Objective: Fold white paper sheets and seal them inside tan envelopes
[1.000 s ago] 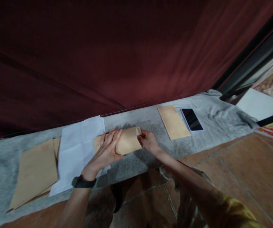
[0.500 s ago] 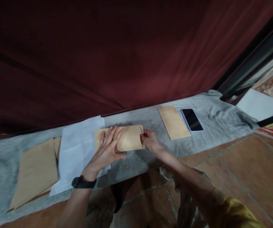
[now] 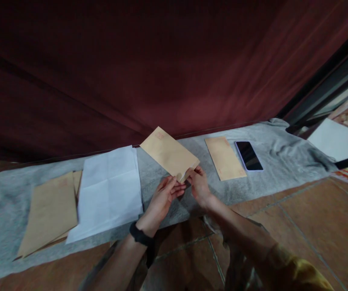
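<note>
A tan paper envelope [image 3: 169, 151] with faint red print at its far corner is held tilted over the grey cloth, its near end toward me. My left hand [image 3: 165, 194] pinches the near left corner between thumb and fingers. At the near right corner, my right hand [image 3: 198, 184] grips the edge around the flap, fingers closed. Whether anything is inside the envelope cannot be seen. To the right lies a second tan envelope [image 3: 225, 158], flat on the cloth. Left of my hands are white paper sheets [image 3: 109, 188] with fold creases.
A stack of tan envelopes [image 3: 51, 206] lies at the far left. A phone [image 3: 249, 156] in a pale purple case rests right of the flat envelope. The grey cloth [image 3: 164, 216] covers a narrow ledge before a dark red curtain [image 3: 162, 72]. Brown floor tiles [image 3: 319, 214] show below.
The held envelope has turned from lying crosswise to slanting away from me. My left hand has moved right, off its flat surface and onto its near corner.
</note>
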`<state>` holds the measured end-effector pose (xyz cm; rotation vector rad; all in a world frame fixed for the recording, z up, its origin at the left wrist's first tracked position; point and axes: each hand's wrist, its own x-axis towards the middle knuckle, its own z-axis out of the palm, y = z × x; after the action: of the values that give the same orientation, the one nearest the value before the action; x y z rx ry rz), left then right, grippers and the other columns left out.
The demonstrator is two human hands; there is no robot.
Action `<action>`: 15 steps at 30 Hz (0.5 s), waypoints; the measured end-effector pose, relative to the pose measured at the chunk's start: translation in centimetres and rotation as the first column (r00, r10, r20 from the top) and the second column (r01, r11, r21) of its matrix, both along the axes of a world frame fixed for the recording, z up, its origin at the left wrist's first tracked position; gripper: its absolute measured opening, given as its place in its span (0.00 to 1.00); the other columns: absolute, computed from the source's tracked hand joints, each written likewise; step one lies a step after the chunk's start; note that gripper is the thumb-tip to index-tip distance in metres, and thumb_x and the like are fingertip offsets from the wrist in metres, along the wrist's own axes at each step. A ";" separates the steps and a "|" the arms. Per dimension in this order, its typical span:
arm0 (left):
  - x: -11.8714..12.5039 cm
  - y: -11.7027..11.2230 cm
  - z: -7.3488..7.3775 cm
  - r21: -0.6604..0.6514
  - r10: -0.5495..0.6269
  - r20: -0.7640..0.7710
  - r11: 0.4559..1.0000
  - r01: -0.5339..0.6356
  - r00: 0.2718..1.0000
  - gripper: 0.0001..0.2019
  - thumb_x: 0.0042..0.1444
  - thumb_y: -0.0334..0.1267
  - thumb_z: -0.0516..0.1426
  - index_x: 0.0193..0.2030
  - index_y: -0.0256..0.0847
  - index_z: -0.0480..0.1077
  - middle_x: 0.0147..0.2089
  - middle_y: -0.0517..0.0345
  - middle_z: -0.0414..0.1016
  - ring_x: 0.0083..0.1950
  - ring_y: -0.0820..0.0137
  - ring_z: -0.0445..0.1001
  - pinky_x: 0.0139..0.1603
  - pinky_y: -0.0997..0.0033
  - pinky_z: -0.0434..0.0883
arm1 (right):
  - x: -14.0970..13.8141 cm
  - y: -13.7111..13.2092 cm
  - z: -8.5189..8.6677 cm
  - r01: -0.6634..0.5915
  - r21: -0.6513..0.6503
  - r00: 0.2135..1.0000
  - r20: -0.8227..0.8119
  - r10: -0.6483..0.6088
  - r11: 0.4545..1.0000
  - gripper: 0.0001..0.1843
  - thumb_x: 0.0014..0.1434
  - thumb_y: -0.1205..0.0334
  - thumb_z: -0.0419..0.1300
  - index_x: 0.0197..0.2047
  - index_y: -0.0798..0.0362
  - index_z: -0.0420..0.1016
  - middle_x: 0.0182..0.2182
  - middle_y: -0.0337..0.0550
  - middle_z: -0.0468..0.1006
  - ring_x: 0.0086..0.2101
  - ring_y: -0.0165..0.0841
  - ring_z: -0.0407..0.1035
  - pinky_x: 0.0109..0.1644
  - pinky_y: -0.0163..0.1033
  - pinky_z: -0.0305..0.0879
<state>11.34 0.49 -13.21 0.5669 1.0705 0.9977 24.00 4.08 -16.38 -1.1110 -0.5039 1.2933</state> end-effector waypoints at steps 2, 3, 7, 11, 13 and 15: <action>0.7 0.0 -0.2 -0.017 0.011 0.073 1.000 -0.010 0.997 0.22 0.44 0.43 0.73 0.42 0.38 0.74 0.38 0.52 0.82 0.38 0.67 0.81 0.39 0.71 0.75 | -0.3 -0.4 0.0 -0.019 0.022 1.000 0.011 0.018 1.000 0.13 0.47 0.52 0.65 0.34 0.47 0.70 0.31 0.40 0.78 0.30 0.34 0.72 0.36 0.39 0.69; 1.0 0.1 -0.3 -0.010 0.026 0.086 1.000 -0.026 0.996 0.21 0.42 0.40 0.74 0.42 0.38 0.74 0.38 0.53 0.82 0.37 0.69 0.81 0.38 0.73 0.75 | -0.5 -0.6 0.0 -0.028 0.021 0.999 0.026 0.027 0.999 0.12 0.47 0.52 0.65 0.34 0.48 0.70 0.31 0.40 0.78 0.30 0.33 0.71 0.36 0.39 0.69; 1.4 0.3 -0.7 0.033 0.087 0.070 0.995 -0.089 0.994 0.20 0.40 0.33 0.73 0.41 0.38 0.76 0.36 0.58 0.82 0.32 0.74 0.78 0.37 0.75 0.73 | -0.6 -0.9 0.0 -0.047 -0.011 0.999 0.005 0.047 0.999 0.11 0.46 0.56 0.65 0.33 0.49 0.71 0.30 0.40 0.78 0.28 0.32 0.69 0.34 0.37 0.67; 1.0 0.6 -0.7 0.067 0.089 0.024 0.994 -0.091 0.996 0.20 0.41 0.30 0.71 0.44 0.39 0.77 0.37 0.58 0.82 0.31 0.75 0.77 0.34 0.76 0.72 | -0.2 -1.3 0.0 -0.079 -0.024 0.994 -0.083 0.077 0.997 0.12 0.45 0.58 0.67 0.35 0.49 0.73 0.32 0.40 0.79 0.30 0.32 0.71 0.34 0.37 0.69; 0.5 0.8 -0.7 0.067 0.084 0.011 0.994 -0.084 0.996 0.20 0.39 0.30 0.71 0.43 0.38 0.77 0.37 0.57 0.82 0.30 0.76 0.77 0.32 0.77 0.71 | 0.0 -1.6 0.0 -0.104 -0.034 0.991 -0.089 0.101 0.994 0.13 0.45 0.59 0.68 0.36 0.49 0.73 0.34 0.40 0.80 0.32 0.33 0.73 0.37 0.38 0.71; 0.1 1.1 -0.8 0.058 0.092 -0.008 0.994 -0.091 0.996 0.18 0.38 0.30 0.71 0.39 0.37 0.77 0.35 0.58 0.82 0.28 0.76 0.75 0.31 0.77 0.70 | 0.3 -1.9 -0.2 -0.147 -0.052 0.986 -0.087 0.142 0.988 0.14 0.45 0.57 0.69 0.36 0.49 0.74 0.34 0.41 0.81 0.33 0.34 0.75 0.39 0.39 0.73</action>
<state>11.46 1.57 -13.96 0.5747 1.0883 1.1095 24.27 2.22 -16.55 -1.0790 -0.4945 1.4826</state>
